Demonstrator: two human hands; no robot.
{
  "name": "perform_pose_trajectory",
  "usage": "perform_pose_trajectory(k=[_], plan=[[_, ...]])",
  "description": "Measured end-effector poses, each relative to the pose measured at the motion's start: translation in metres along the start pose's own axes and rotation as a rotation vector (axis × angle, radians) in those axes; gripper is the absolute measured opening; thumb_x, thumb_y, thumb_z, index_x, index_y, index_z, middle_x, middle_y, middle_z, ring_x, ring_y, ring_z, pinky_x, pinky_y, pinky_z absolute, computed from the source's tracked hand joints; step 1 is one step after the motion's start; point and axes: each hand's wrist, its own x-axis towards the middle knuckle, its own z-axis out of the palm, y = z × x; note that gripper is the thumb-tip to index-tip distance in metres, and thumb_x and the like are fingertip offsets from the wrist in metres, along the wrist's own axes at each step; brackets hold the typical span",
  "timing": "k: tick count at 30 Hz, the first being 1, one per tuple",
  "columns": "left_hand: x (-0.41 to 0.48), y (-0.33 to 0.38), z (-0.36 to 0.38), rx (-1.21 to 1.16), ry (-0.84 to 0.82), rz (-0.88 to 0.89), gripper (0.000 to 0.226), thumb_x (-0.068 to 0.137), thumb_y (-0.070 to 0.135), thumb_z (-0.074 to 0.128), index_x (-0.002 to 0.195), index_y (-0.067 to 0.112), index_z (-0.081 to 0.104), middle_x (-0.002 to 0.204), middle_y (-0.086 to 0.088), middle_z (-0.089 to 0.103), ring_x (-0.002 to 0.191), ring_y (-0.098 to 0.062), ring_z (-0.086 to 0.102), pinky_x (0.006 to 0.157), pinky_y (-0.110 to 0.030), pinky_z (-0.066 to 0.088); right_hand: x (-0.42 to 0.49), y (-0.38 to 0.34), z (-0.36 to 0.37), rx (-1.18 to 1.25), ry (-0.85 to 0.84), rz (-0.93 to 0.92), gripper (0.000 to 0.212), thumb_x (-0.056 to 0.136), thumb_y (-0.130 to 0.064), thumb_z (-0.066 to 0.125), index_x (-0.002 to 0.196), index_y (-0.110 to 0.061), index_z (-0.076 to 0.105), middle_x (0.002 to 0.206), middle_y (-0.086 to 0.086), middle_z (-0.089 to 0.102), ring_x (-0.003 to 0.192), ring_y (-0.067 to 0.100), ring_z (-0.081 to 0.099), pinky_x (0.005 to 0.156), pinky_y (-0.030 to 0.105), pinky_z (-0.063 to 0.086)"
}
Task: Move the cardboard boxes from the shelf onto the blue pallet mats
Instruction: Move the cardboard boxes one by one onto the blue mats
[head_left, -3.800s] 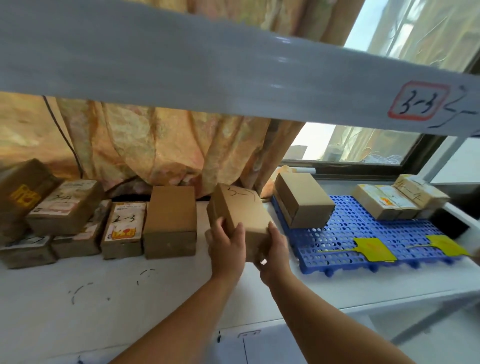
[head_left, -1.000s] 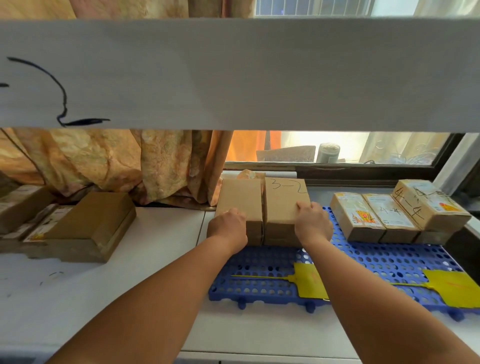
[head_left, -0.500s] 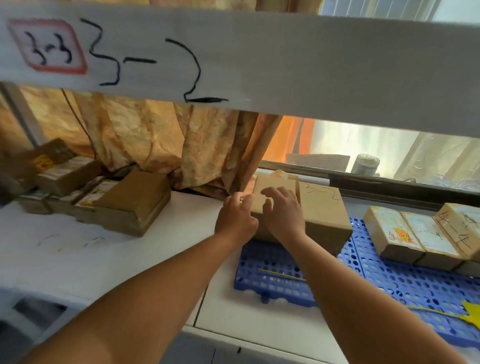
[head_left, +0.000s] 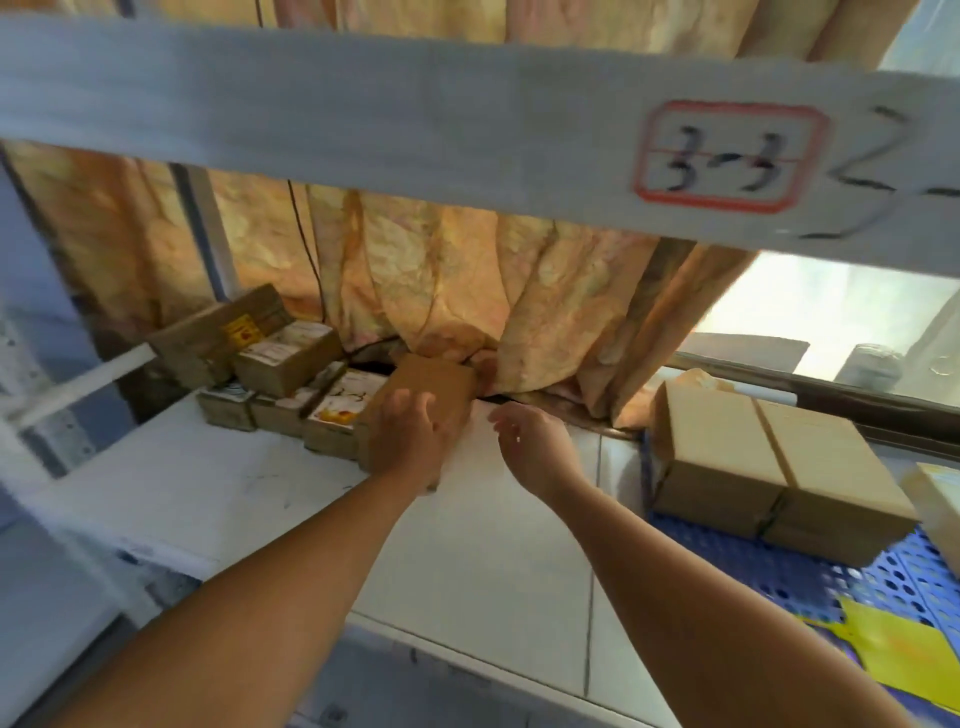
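The left hand (head_left: 408, 441) hides the plain box's (head_left: 434, 387) near face; its grip cannot be told.

Both bare forearms reach forward from the bottom of the view, running up and inward toward the middle. The left hand (head_left: 410, 441) is palm down with the back of the hand facing up, its fingers spread and lying on top of the plain cardboard box (head_left: 431, 387), thumb down the near side. The right hand (head_left: 535, 447) hangs in the air just beside the left one, apart from it and touching nothing. Its fingers are loosely curled and slightly parted, the thumb pointing toward the left hand, wrist bent a little.
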Motion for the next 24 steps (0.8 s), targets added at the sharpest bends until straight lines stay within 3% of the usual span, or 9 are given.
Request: perform_pose_trajectory(k=[6,8,11,13,16,18,20,22,24], plan=[[0.047,-0.083,-0.037,-0.109,-0.096,-0.043,0.041,0.091,0.031,0.051,0.130,0.017,0.053,0.136,-0.010,0.050,0.124,-0.030,0.045,0.100,-0.041,0.041,0.026,-0.063,0.066,-0.120,-0.060,0.032,0.032,0.090,-0.013,0.050,0.118,-0.018,0.064,0.123,0.008,0.056,0.119,0.027,0.047,0.092,0.033,0.044],[0.058,-0.097,-0.042,-0.257,-0.230,-0.108,0.045,0.091,0.029,0.051,0.134,0.016,0.050,0.138,-0.011,0.049,0.123,-0.032,0.047,0.099,-0.044,0.044,0.031,-0.077,0.078,-0.192,-0.047,0.091,0.032,0.089,-0.016,0.054,0.119,-0.020,0.063,0.128,0.006,0.051,0.122,0.030,0.044,0.095,0.034,0.042],[0.067,-0.110,-0.046,-0.425,-0.441,-0.166,0.056,0.093,0.037,0.047,0.145,0.016,0.037,0.148,-0.007,0.040,0.132,-0.029,0.041,0.107,-0.043,0.038,0.039,-0.082,0.100,-0.382,-0.216,0.202,0.044,0.088,-0.032,0.054,0.132,-0.024,0.056,0.148,0.001,0.038,0.136,0.033,0.030,0.110,0.039,0.029],[0.070,-0.113,-0.044,-0.467,-0.503,-0.145,0.054,0.096,0.034,0.045,0.143,0.009,0.037,0.145,-0.003,0.043,0.134,-0.027,0.039,0.103,-0.035,0.035,0.042,-0.078,0.110,-0.297,-0.246,0.389,0.056,0.086,-0.036,0.050,0.141,-0.026,0.044,0.152,0.004,0.032,0.137,0.034,0.028,0.111,0.041,0.028],[0.067,-0.114,-0.039,-0.568,-0.578,-0.154,0.040,0.098,0.028,0.043,0.132,0.008,0.048,0.127,0.007,0.050,0.124,-0.026,0.047,0.090,-0.030,0.038,0.041,-0.074,0.113,-0.099,-0.157,0.507,0.054,0.092,-0.033,0.047,0.143,-0.021,0.036,0.142,0.006,0.046,0.125,0.035,0.045,0.103,0.040,0.040],[0.067,-0.115,-0.032,-0.598,-0.609,-0.177,0.043,0.096,0.030,0.045,0.131,0.006,0.050,0.131,-0.008,0.055,0.119,-0.029,0.051,0.098,-0.041,0.042,0.039,-0.073,0.115,0.198,-0.031,0.669,0.058,0.094,-0.031,0.050,0.147,-0.023,0.029,0.137,0.009,0.051,0.119,0.032,0.052,0.095,0.038,0.046],[0.069,-0.113,-0.026,-0.615,-0.616,-0.228,0.048,0.096,0.032,0.045,0.135,0.006,0.046,0.134,-0.013,0.052,0.122,-0.030,0.049,0.100,-0.042,0.039,0.038,-0.071,0.117,0.455,0.059,0.817,0.066,0.094,-0.033,0.052,0.151,-0.024,0.020,0.143,0.009,0.046,0.121,0.030,0.051,0.090,0.035,0.044],[0.069,-0.112,-0.021,-0.646,-0.601,-0.285,0.049,0.097,0.030,0.045,0.138,0.005,0.043,0.133,-0.010,0.049,0.125,-0.030,0.045,0.096,-0.036,0.036,0.039,-0.065,0.119,0.568,0.078,0.897,0.067,0.093,-0.036,0.052,0.151,-0.019,0.022,0.144,0.008,0.044,0.120,0.027,0.050,0.090,0.035,0.042],[0.065,-0.110,-0.019,-0.684,-0.586,-0.322,0.042,0.097,0.027,0.046,0.132,0.003,0.048,0.116,-0.007,0.051,0.115,-0.029,0.048,0.087,-0.031,0.034,0.037,-0.062,0.118,0.629,0.069,0.928,0.056,0.094,-0.038,0.050,0.142,-0.011,0.041,0.129,0.007,0.054,0.105,0.024,0.055,0.082,0.032,0.044]])
